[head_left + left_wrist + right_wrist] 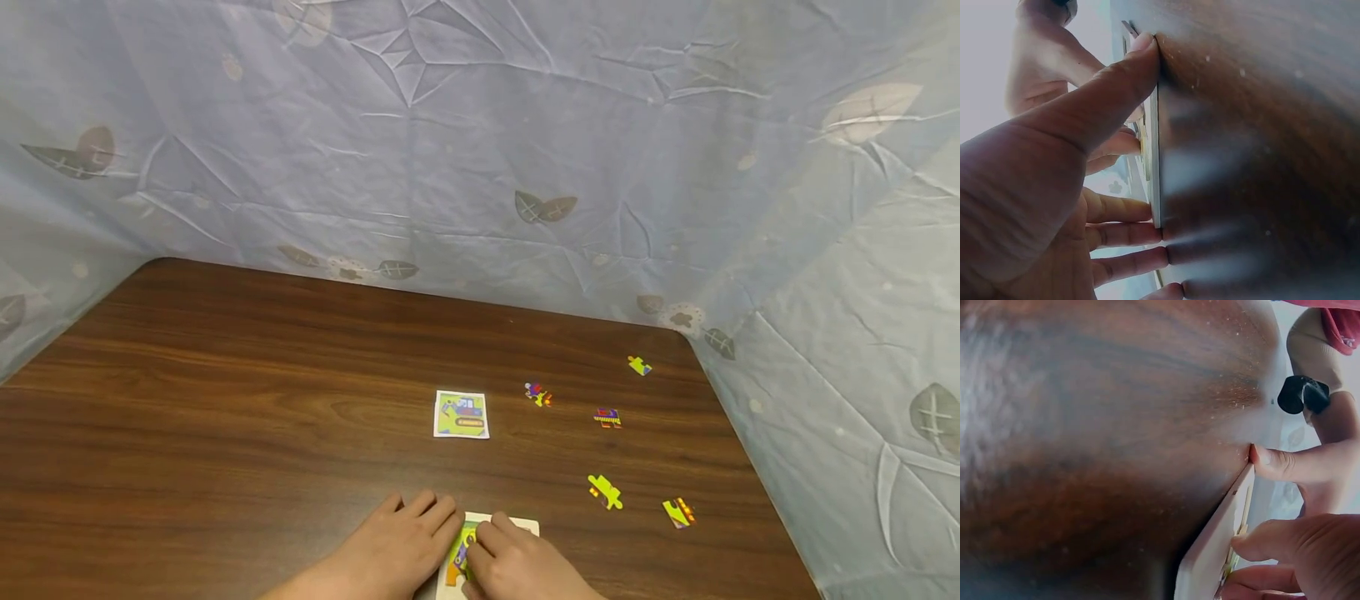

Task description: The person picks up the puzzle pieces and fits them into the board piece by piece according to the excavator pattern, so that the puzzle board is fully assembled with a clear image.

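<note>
A puzzle board [528, 527] with a pale rim lies at the near table edge, partly filled with green, purple and orange pieces. My left hand [405, 537] rests along its left side, fingers straight. In the left wrist view the thumb touches one end of the board [1155, 156], and the fingertips meet the table around the other end. Bent over the board, my right hand [517, 562] has thumb and fingers around a puzzle piece [462, 553], much of it covered. In the right wrist view that thumb [1260, 540] lies low over the board's surface.
A square picture card [461, 415] of a digger lies beyond the board. Several loose puzzle pieces are scattered to the right, including a green one [605, 492], a green-and-orange one [679, 512] and a purple-red one [607, 417]. Patterned cloth [465, 167] hangs around the table.
</note>
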The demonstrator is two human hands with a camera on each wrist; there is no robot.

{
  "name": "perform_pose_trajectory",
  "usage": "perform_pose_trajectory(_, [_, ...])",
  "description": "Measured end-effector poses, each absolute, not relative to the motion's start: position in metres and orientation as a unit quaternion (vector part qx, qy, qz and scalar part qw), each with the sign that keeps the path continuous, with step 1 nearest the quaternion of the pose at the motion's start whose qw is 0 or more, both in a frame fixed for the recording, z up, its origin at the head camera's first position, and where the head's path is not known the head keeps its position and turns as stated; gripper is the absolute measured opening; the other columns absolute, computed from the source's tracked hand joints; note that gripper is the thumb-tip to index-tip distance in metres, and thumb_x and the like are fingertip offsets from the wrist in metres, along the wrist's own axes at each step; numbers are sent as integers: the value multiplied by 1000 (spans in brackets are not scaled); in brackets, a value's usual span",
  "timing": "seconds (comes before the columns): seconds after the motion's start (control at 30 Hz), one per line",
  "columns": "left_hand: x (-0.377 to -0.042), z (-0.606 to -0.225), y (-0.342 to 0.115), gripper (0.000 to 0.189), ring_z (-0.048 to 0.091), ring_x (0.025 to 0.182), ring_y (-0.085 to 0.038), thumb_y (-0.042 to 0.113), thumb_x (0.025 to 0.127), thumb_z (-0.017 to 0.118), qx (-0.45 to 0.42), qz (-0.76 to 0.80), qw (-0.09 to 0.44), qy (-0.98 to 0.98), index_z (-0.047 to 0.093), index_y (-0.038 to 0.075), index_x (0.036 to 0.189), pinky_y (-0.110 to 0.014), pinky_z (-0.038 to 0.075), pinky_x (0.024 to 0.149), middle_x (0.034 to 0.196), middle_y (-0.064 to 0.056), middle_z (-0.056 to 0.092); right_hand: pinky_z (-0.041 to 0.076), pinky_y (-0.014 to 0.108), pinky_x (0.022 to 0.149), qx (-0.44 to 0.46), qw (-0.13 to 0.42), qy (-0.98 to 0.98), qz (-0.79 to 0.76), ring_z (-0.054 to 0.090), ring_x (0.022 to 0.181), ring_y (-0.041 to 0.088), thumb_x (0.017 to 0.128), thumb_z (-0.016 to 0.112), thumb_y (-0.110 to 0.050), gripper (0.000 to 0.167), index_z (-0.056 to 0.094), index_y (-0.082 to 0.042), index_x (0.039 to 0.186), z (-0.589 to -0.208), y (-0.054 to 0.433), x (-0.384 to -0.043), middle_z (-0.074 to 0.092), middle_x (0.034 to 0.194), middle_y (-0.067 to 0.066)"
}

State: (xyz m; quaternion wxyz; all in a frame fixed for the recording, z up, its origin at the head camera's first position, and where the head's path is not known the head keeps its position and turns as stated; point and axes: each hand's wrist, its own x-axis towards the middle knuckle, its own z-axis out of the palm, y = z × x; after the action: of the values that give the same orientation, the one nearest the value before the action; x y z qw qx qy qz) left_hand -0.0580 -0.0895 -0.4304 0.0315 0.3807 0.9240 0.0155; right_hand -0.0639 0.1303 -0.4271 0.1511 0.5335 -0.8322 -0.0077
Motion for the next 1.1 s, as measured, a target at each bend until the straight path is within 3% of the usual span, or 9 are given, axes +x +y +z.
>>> perform_pose_trajectory(0.27, [-58,-432,-90,92,57,113,-14,88,83,52,384,11,13,923,60,15,138,-44,60,85,130,6,61,31,7,67,537,146,-830,37,41,73,0,85,83,-26,17,68,-20,82,-429,129,-63,55,78,-12])
perform_pose_trajectory(0.37, [-58,-432,-91,94,58,115,-15,88,83,52,385,13,17,923,59,14,140,-45,61,86,133,4,61,35,5,69,544,141,-825,67,47,78,-1,91,79,-32,13,72,-21,89,-431,130,-63,57,83,-12])
perform_pose_trajectory(0.47, [-58,-432,-92,96,58,118,-17,88,84,51,385,10,21,923,59,12,142,-46,61,86,135,3,61,37,4,71,556,137,-816,73,50,82,-1,95,72,-41,21,77,-21,96,-431,131,-63,60,86,-12])
perform_pose_trajectory(0.73, [-58,-433,-91,94,57,114,-14,89,83,50,389,-6,6,921,60,14,139,-40,60,83,132,5,61,26,4,67,591,155,-791,39,40,73,-1,91,78,-34,14,80,-21,95,-428,128,-67,59,81,-13])
perform_pose_trajectory(0.87, [-58,-433,-90,93,57,112,-13,90,82,50,394,-8,-3,919,61,15,137,-41,61,82,129,6,61,28,4,66,593,162,-788,20,41,73,-1,88,81,-32,12,81,-21,94,-428,128,-67,61,82,-12])
perform_pose_trajectory(1.1, [-58,-434,-91,93,58,114,-15,89,83,49,393,1,-16,919,61,15,137,-41,60,82,132,4,63,29,4,67,594,117,-796,11,41,76,-2,97,71,-38,20,80,-19,98,-427,127,-65,64,88,-12])
